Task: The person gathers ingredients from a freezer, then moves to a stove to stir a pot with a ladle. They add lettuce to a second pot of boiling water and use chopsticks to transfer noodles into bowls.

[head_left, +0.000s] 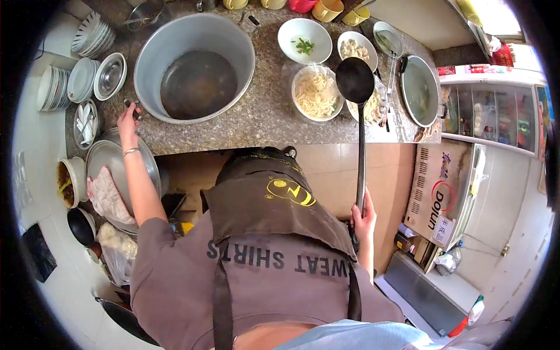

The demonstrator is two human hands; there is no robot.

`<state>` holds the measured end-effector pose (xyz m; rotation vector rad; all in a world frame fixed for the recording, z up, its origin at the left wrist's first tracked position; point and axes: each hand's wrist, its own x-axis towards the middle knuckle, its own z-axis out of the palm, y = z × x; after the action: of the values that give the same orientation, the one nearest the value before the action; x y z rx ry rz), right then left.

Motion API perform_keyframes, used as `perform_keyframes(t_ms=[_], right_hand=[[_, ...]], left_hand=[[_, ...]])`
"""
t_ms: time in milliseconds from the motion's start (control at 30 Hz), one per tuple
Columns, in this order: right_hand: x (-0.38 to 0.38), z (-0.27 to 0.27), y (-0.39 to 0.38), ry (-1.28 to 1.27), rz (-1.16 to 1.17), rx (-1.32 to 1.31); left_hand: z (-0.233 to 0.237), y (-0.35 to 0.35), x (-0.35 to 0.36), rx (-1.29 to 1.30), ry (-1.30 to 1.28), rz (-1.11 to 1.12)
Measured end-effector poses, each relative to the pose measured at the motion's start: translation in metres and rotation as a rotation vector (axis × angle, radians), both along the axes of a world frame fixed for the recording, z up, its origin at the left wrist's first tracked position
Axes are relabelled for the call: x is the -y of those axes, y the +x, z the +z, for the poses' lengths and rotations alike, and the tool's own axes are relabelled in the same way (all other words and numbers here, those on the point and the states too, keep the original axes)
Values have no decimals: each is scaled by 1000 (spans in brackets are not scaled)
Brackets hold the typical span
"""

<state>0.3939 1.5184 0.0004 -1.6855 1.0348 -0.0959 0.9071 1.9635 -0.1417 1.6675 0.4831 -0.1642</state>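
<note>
My right hand is wrapped round the long handle of a black ladle. The ladle's bowl hangs over the counter, partly covering a bowl of pale food. My left hand is closed on a small dark handle at the near left side of a large grey metal pot. A little dark liquid seems to cover the pot's bottom. A white bowl of noodles stands left of the ladle. Behind it are a white bowl with green herbs and a bowl of chopped pale pieces.
A wire strainer and a metal basin of liquid stand on the counter at right. Stacked plates and bowls line the left. A pink cloth lies on a large metal lid. Yellow mugs stand behind.
</note>
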Motion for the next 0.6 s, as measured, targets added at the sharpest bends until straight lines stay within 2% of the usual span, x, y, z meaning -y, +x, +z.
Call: perform_keyframes(t_ms=[67, 100, 167, 200, 233, 300, 367, 400, 433, 600], right_hand=[[5, -7, -8, -334, 115, -34], [7, -6, -13, -335, 124, -35], [0, 17, 1, -541, 198, -260], [4, 7, -4, -648, 233, -214], [4, 10, 4, -650, 249, -207], [-2, 13, 29, -523, 225, -239], [-4, 0, 61, -494, 297, -95], [-7, -7, 80, -320, 268, -64], [-9, -20, 99, -330, 322, -5], [-67, -35, 228, 476, 328, 145]], left_hand=[[0, 0, -1, 8, -5, -9], [-1, 0, -1, 17, -10, -22], [-1, -1, -2, 7, 1, -15], [-1, -1, -2, -1, 11, -18], [-2, 0, -3, 1, 11, -1], [-5, 2, -7, -1, 27, -41], [1, -1, -3, 8, -5, -40], [3, -1, -3, 6, 26, -37], [1, -1, -4, 4, 54, -35], [10, -6, -1, 27, 25, -52]])
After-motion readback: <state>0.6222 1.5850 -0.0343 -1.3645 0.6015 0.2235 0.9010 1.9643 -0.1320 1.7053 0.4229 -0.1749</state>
